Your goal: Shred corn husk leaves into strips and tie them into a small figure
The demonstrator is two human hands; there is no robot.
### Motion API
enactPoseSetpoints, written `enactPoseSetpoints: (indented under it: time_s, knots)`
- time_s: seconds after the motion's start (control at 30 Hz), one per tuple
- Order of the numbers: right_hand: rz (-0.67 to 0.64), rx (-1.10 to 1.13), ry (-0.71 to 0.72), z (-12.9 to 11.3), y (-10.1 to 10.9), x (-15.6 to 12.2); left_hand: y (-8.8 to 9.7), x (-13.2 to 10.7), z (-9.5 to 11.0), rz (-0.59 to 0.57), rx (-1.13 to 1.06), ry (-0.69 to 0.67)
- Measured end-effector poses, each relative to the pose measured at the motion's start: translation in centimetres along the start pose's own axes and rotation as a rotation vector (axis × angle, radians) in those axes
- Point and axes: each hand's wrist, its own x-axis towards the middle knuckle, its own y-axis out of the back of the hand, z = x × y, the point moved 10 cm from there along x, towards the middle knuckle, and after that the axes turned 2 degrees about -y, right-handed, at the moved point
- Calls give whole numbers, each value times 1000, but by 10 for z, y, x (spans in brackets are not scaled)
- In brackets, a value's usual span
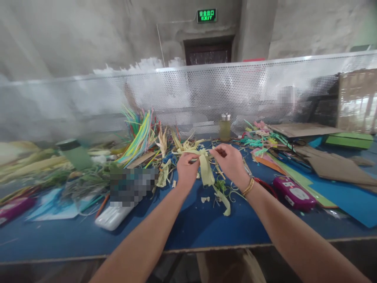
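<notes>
Above the blue tabletop, my left hand pinches one side of a pale yellow-green strip, which looks like dried corn husk. My right hand has thumb and fingers closed on its other side, near the top. A wide end of the husk hangs down between the two hands. Below lie a loose curl of husk, green stringy scraps and a small white scrap. More husk pieces lie just beyond my fingers.
Colourful pipe-cleaner-like stems stand behind on the left, near a green-lidded container. A glass bottle is at the back by the perforated metal screen. A purple device, cardboard and blue sheets lie right.
</notes>
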Motion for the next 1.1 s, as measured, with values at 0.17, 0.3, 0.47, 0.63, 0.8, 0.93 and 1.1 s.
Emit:
enactPoseSetpoints:
  time_s: [0.17,0.3,0.47,0.63,0.8,0.93,1.1]
  knots:
    - [-29,-95,252,-39,-13,-17,4,3,-14,15,9,57]
    - [-18,-70,191,-32,-17,-19,5,4,-16,18,52,28]
    - [-28,7,87,-18,-18,-15,3,4,-15,-1,92,14]
    - [-51,-8,149,-23,-23,-18,4,4,-11,9,59,23]
    - [-68,-174,295,-40,-28,-25,7,3,-10,20,44,43]
    - [-85,-380,403,-54,-33,-31,4,2,-9,-7,69,51]
    - [-106,-518,459,-65,-40,-38,5,-1,1,-40,169,24]
